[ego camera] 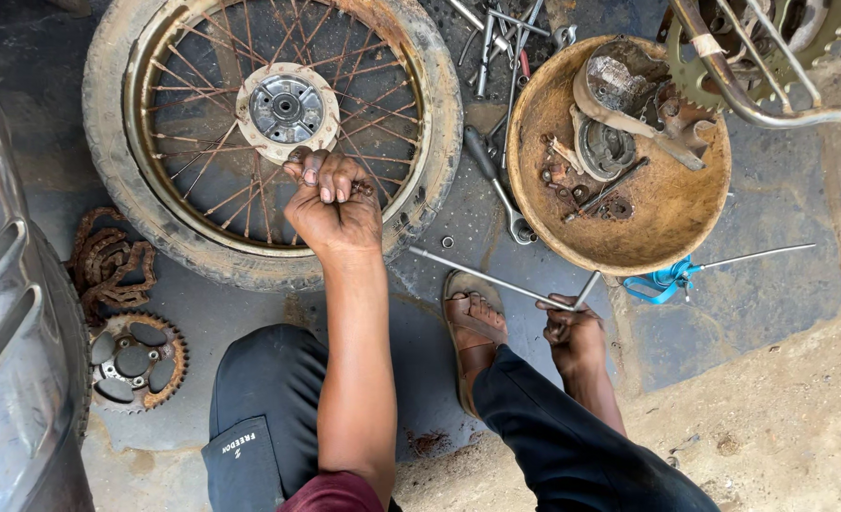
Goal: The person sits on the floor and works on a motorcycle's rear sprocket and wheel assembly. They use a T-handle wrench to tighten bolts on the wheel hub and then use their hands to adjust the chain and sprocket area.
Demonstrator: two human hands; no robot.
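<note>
Spoked wheel (pixel 268 123) flat on floor (pixel 771 284), rusty rim, worn tyre on. Looks heavy, stiff; spokes thin, likely springy, gritty not slick. Best hold: rim or tyre edge, not single spoke. Left hand (pixel 333 199) closed around spokes near hub (pixel 287 109). Right hand (pixel 572 327) closed on thin metal rod (pixel 496 280) beside sandalled foot (pixel 472 327). Rusty pan (pixel 667 218) of parts just right of wheel, chain (pixel 107 261) and sprocket (pixel 136 360) left. Floor oily concrete, dirt at edge; room cramped.
</note>
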